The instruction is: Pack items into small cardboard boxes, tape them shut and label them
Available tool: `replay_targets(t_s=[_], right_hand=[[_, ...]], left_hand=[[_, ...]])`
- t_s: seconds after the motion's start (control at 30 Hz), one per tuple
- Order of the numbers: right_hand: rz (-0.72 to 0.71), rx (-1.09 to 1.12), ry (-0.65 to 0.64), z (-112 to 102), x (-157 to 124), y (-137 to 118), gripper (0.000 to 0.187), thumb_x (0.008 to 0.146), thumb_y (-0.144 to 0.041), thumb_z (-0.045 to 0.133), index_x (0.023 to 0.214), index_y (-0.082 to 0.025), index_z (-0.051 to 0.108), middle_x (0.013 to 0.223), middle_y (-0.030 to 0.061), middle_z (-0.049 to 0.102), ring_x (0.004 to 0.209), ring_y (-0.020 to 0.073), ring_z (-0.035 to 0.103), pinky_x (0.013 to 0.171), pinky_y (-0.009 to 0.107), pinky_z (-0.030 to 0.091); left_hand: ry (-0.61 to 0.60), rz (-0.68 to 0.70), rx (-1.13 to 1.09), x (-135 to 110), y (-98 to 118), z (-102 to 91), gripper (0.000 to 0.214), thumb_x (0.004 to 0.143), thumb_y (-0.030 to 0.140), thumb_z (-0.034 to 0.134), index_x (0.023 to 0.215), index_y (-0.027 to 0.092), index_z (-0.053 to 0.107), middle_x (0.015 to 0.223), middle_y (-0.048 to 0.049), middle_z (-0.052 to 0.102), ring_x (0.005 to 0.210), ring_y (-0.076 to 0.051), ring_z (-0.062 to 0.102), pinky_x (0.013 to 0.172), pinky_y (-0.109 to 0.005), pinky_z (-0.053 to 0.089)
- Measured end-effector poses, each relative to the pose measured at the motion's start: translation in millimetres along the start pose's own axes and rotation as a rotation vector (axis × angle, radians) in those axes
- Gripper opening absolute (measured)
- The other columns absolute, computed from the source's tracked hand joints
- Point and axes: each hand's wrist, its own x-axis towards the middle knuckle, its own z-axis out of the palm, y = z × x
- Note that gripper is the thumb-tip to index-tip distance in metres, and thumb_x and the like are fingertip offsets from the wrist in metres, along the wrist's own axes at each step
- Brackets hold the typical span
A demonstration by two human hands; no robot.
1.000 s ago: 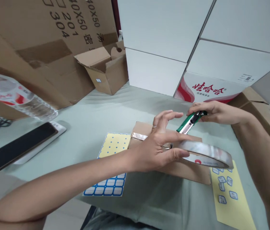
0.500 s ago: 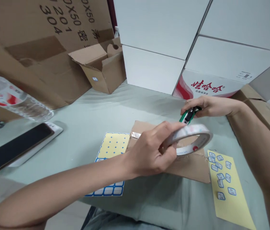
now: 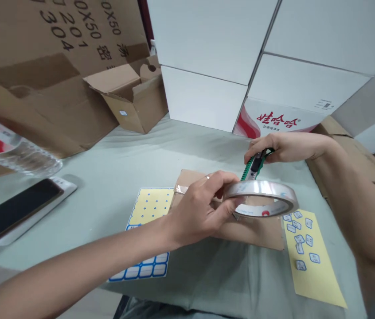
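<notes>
Between the thumb and fingers of my left hand [image 3: 204, 208] is a roll of clear tape [image 3: 290, 195], its ring tipped over a small cardboard box [image 3: 257, 232]. My right hand [image 3: 280, 146] grips a green utility knife [image 3: 253, 167] just beyond the roll, pointing down toward it. The roll hides the knife's tip, so I cannot tell whether it touches the tape. Beneath both hands, the brown box lies on the cloth-covered table, partly hidden by my left hand and the roll.
Left of the box lies a label sheet [image 3: 152, 206]; to its right is a yellow sheet [image 3: 317, 279] with several small labels. A phone [image 3: 14, 212] and a water bottle [image 3: 24, 153] are at far left. An open carton [image 3: 141, 108] and white boxes [image 3: 204, 97] stand behind.
The tape roll has turned flatter in my left hand, which has shifted slightly left. The knife stays in my right hand near the roll. The whole view has shifted a little.
</notes>
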Motion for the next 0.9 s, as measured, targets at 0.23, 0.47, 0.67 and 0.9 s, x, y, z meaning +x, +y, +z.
replay_targets(t_s=[0.23,0.47,0.67,0.9], right_hand=[[0.038,0.205,-0.028,7,-6,24,0.043,0.067,-0.002,0.050,0.096,-0.020,0.075,0.101,0.0021,0.071,0.091,0.0164,0.064,0.081,0.027,0.050],[0.513,0.198,0.548,76,-17,89,0.039,0.088,-0.022,0.058,0.126,-0.016,0.058,0.110,0.0075,0.068,0.093,0.0206,0.063,0.083,0.035,0.052],[0.721,0.122,0.793,158,-4,104,0.034,0.094,-0.037,0.059,0.123,-0.018,0.058,0.127,0.0093,0.058,0.111,0.0226,0.060,0.094,0.046,0.051],[0.551,0.220,0.944,154,-47,35,0.049,0.099,-0.047,0.044,0.140,-0.022,0.048,0.137,0.0125,0.055,0.125,0.0264,0.054,0.105,0.047,0.045]], left_hand=[[0.065,-0.140,0.040,-1,4,-4.7,0.011,0.093,0.031,0.053,0.099,0.022,0.054,0.080,0.0021,0.061,0.067,-0.010,0.055,0.061,-0.022,0.045],[0.090,-0.364,-0.316,6,2,-1.5,0.025,0.097,0.046,0.047,0.100,0.022,0.048,0.072,0.0040,0.059,0.062,-0.010,0.053,0.057,-0.022,0.042],[0.080,-0.400,-0.313,6,-2,-0.6,0.030,0.096,0.051,0.048,0.099,0.021,0.050,0.072,0.0034,0.061,0.062,-0.011,0.057,0.058,-0.022,0.044],[0.100,-0.311,-0.223,15,10,-5.4,0.033,0.094,0.054,0.050,0.097,0.021,0.051,0.071,0.0032,0.063,0.062,-0.011,0.058,0.058,-0.022,0.044]])
